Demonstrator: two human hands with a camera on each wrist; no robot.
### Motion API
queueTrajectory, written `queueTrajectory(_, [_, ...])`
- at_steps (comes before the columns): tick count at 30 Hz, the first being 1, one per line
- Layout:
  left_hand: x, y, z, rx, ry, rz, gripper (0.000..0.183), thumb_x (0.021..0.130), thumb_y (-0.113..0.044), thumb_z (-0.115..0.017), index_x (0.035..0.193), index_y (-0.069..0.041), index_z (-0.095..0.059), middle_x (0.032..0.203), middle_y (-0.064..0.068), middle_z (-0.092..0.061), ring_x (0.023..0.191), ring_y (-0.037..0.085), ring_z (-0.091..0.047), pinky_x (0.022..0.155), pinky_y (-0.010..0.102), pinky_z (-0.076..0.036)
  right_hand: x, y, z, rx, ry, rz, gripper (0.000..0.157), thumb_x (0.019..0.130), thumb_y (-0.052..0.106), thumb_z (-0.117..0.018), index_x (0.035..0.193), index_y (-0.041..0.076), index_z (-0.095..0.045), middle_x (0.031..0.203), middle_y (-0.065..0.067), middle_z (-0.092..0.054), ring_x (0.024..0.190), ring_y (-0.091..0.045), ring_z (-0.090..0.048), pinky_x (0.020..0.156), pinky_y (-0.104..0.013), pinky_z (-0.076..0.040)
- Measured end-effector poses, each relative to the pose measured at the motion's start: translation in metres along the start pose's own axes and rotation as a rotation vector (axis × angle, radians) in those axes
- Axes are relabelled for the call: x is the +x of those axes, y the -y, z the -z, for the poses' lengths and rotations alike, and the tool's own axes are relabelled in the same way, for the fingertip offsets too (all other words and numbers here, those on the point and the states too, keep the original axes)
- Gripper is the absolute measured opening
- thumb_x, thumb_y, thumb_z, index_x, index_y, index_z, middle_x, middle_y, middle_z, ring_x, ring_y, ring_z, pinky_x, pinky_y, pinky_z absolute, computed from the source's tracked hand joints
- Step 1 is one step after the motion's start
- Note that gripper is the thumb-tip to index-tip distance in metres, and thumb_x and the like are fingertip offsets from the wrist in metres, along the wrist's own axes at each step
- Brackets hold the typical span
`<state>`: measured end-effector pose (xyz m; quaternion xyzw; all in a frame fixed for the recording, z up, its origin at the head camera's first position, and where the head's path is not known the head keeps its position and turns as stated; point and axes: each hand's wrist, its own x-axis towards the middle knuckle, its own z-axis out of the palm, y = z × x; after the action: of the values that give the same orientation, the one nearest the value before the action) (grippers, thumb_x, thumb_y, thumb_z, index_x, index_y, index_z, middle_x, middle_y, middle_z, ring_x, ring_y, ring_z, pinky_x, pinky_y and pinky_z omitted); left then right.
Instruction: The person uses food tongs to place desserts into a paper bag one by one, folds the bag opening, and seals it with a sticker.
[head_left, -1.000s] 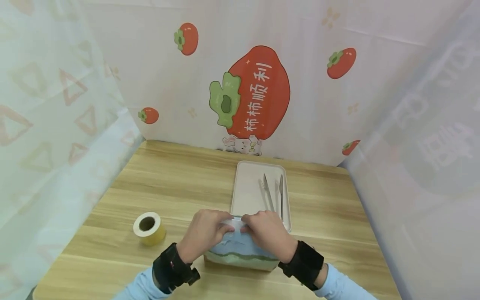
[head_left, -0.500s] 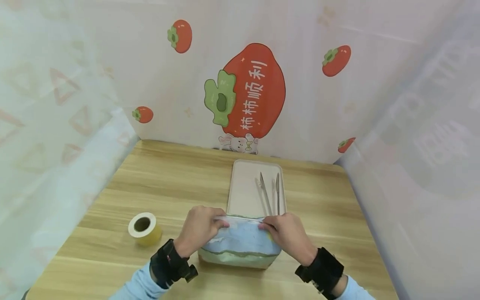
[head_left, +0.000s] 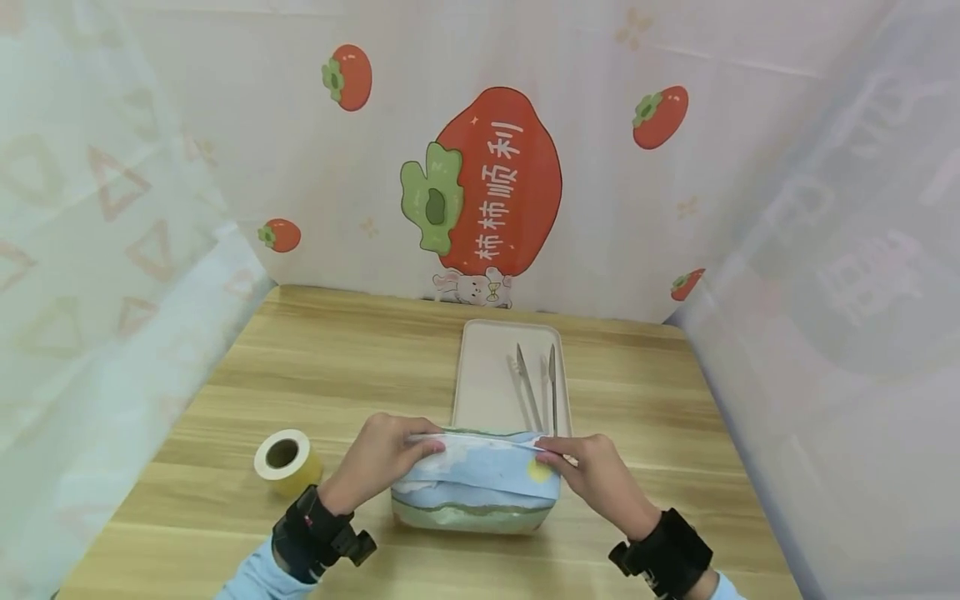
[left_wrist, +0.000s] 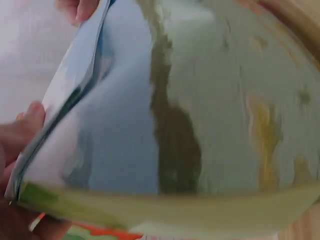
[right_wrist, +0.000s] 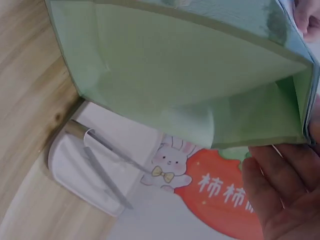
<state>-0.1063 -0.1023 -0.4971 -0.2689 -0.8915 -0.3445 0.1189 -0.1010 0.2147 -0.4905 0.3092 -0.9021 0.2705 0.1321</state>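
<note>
A paper bag (head_left: 480,508) printed in pale blue and green sits at the table's near side, its top folded over. My left hand (head_left: 381,457) pinches the left end of the folded edge between thumb and fingers. At the opposite end, my right hand (head_left: 596,473) pinches the same edge near a yellow printed spot. Up close in the left wrist view, the fold line runs along the bag's side (left_wrist: 125,110). The right wrist view has the green side panel (right_wrist: 165,65) bulging open under the fold, with the right hand's fingers (right_wrist: 285,175) beside its corner.
Behind the bag lies a pale rectangular tray (head_left: 483,362) bearing two slim pointed metal blades, like knives (head_left: 528,385); the bag hides their near ends. A roll of yellow tape (head_left: 288,462) stands left of the bag. Printed curtains (head_left: 592,250) border the wooden table (head_left: 337,342).
Both hands have slid apart along the bag's top, from close together at the middle out to its two ends. The folded edge now shows as a straight flap between them.
</note>
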Motion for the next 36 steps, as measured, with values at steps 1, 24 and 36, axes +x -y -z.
queueTrajectory(1, [-0.001, 0.001, 0.002, -0.008, 0.027, -0.008, 0.018, 0.087, -0.024, -0.075, 0.101, -0.014, -0.078, 0.096, -0.002, -0.078, 0.089, 0.014, -0.075, 0.078, 0.032, -0.059, -0.001, -0.001, 0.001, 0.026, 0.004, -0.006, 0.018, 0.085, 0.014, -0.076, 0.102, 0.011, -0.079, 0.099, -0.003, -0.078, 0.094, -0.016, -0.075, 0.076, -0.028, -0.06])
queueTrajectory(24, [-0.01, 0.007, 0.018, -0.028, 0.129, -0.113, 0.034, 0.094, -0.028, -0.069, 0.124, -0.012, -0.067, 0.121, 0.001, -0.071, 0.112, 0.019, -0.069, 0.092, 0.041, -0.056, -0.004, -0.007, 0.009, 0.086, 0.089, 0.111, 0.043, 0.086, 0.012, -0.075, 0.128, 0.012, -0.066, 0.127, -0.005, -0.07, 0.118, -0.024, -0.066, 0.092, -0.04, -0.056])
queueTrajectory(36, [-0.021, 0.009, 0.026, -0.019, 0.158, -0.161, 0.058, 0.088, -0.042, -0.073, 0.134, -0.009, -0.058, 0.131, 0.003, -0.064, 0.119, 0.019, -0.062, 0.095, 0.041, -0.054, -0.01, 0.007, 0.018, 0.051, 0.2, 0.129, 0.077, 0.077, 0.035, -0.082, 0.144, 0.015, -0.051, 0.139, -0.001, -0.059, 0.125, -0.021, -0.059, 0.096, -0.036, -0.054])
